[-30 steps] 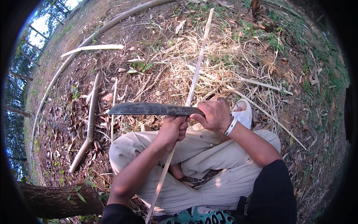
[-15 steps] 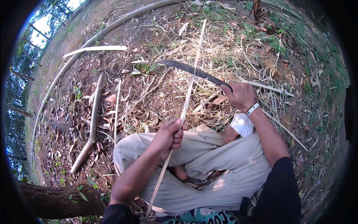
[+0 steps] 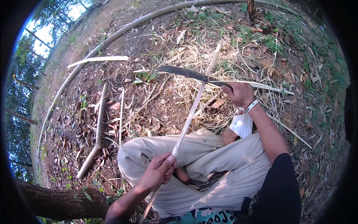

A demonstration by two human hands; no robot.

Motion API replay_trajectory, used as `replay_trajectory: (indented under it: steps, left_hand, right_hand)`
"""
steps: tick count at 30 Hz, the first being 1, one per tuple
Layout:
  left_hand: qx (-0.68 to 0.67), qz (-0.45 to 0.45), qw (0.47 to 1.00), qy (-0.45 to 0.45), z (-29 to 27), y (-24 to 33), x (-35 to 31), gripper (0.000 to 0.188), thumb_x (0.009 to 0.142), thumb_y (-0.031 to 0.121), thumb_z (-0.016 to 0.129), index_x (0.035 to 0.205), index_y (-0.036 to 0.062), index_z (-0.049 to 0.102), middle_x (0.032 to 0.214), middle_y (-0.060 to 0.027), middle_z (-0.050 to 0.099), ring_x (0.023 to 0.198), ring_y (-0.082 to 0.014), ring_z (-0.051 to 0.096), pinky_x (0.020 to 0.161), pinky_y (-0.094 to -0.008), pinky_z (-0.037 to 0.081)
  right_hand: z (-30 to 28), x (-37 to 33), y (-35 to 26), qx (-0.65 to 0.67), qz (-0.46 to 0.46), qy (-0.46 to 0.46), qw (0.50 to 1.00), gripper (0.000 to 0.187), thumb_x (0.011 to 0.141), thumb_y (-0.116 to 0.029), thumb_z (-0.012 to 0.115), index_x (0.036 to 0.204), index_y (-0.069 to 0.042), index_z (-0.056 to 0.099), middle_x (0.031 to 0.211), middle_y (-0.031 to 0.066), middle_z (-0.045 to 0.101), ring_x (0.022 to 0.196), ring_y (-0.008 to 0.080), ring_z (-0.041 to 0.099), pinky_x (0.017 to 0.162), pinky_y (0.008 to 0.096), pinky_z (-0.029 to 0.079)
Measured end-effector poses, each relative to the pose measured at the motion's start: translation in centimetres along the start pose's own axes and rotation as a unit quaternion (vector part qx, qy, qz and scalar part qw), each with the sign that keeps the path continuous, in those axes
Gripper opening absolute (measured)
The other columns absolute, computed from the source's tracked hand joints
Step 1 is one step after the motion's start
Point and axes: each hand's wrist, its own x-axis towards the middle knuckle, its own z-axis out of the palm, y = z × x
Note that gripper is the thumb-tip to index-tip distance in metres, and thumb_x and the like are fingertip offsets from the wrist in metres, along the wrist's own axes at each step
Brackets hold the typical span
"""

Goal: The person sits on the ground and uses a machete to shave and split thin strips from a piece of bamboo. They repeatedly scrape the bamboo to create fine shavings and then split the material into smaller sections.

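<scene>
A long, pale bamboo strip (image 3: 191,113) slants from my lap up and away over the ground. My left hand (image 3: 159,172) is closed round its lower part, above my crossed legs. In my right hand (image 3: 238,94) is the handle of a machete (image 3: 188,73), mostly hidden by the fingers. Its dark, curved blade points left and lies across the strip, meeting it near the far end. Whether the edge cuts into the strip, I cannot tell.
Thin pale shavings (image 3: 231,63) litter the ground ahead. On the left lie a short bamboo pole (image 3: 100,127) and a split piece (image 3: 99,59). A long pole (image 3: 123,30) arcs across the back. A tree trunk (image 3: 63,200) stands at lower left.
My left hand has drawn back toward my body, and the strip has slid with it. The blade stays at about the same place and now crosses the strip nearer its far end.
</scene>
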Motion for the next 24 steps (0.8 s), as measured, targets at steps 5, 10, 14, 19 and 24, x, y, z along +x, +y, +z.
replay_trajectory:
  steps: [5,10,14,19,24]
  left_hand:
    - [-0.034,-0.045,0.998,0.007,-2.2,-4.0,-8.2,0.027,0.107,0.028,0.042,0.095,0.0044,0.049,0.061,0.0045,0.033,0.046,-0.0049,0.025,0.042,-0.0232,0.021]
    - [-0.010,0.006,0.997,0.074,-3.1,-7.6,-14.7,0.026,0.106,0.025,0.045,0.098,0.0010,0.052,0.061,0.0030,0.037,0.047,-0.0068,0.030,0.044,-0.0236,0.026]
    - [0.020,0.030,0.993,0.113,-2.6,-5.5,-11.5,0.029,0.105,0.022,0.046,0.124,0.0006,0.052,0.061,-0.0001,0.044,0.047,-0.0064,0.036,0.045,-0.0215,0.031]
    - [0.077,0.109,0.987,0.090,-0.5,-0.4,1.0,0.029,0.104,0.025,0.048,0.123,0.0032,0.054,0.070,-0.0007,0.050,0.050,-0.0067,0.044,0.043,-0.0207,0.036]
    - [0.052,0.126,0.988,0.077,-1.3,3.5,10.8,0.022,0.104,0.025,0.045,0.104,0.0048,0.054,0.069,0.0024,0.047,0.045,-0.0024,0.030,0.039,-0.0187,0.024]
  right_hand:
    - [-1.4,1.5,3.9,0.021,0.143,-0.011,0.989,0.069,0.096,-0.063,0.040,0.087,-0.002,0.071,0.077,0.0234,0.068,0.079,0.0431,0.066,0.072,0.0509,0.050]
    - [2.4,2.3,12.1,0.013,0.246,0.098,0.964,0.077,0.096,-0.068,0.036,0.080,0.001,0.067,0.071,0.0202,0.066,0.072,0.0391,0.066,0.068,0.0485,0.051]
    - [2.3,3.1,10.9,0.319,0.301,0.086,0.894,0.075,0.096,-0.069,0.037,0.064,-0.004,0.058,0.049,0.0067,0.053,0.043,0.0218,0.055,0.045,0.0359,0.045]
    - [-0.6,1.2,0.3,0.488,0.249,0.087,0.832,0.069,0.099,-0.062,0.041,0.056,-0.009,0.048,0.044,-0.0018,0.040,0.035,0.0105,0.041,0.037,0.0277,0.032]
    - [-0.4,-1.8,-5.4,0.286,0.032,0.041,0.957,0.063,0.100,-0.054,0.045,0.065,-0.002,0.054,0.048,0.0076,0.047,0.042,0.0220,0.050,0.047,0.0381,0.042]
